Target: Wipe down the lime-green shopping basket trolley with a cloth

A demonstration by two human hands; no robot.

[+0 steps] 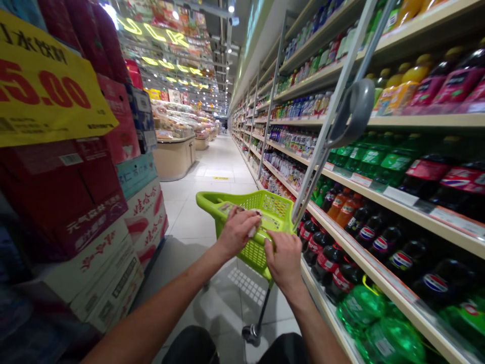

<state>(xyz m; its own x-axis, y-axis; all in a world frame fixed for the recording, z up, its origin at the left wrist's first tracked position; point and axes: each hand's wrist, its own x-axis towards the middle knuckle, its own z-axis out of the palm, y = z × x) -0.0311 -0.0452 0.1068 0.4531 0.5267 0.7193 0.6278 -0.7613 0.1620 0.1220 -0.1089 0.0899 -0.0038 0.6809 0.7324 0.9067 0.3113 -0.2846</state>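
A lime-green plastic shopping cart [275, 205] stands in front of me in the aisle, angled toward the shelves on the right. My left hand [239, 232] lies closed over its near handle bar, fingers together. By those fingertips shows a small whitish and brown thing [254, 222]; whether it is held or sits in the cart I cannot make out. Close by on the right, my right hand [285, 257] wraps round the same bar near its right end, thumb toward me. The cart's basket is partly hidden behind both hands. Below it a caster wheel [251, 333] touches the floor.
Drink shelves [401, 189] with soda bottles line the right side, with a metal pole [333, 111] at their front. Stacked drink cartons [102, 273] and a yellow price sign [49, 86] stand on the left. A tiled aisle [212, 172] runs ahead past a display counter [172, 156].
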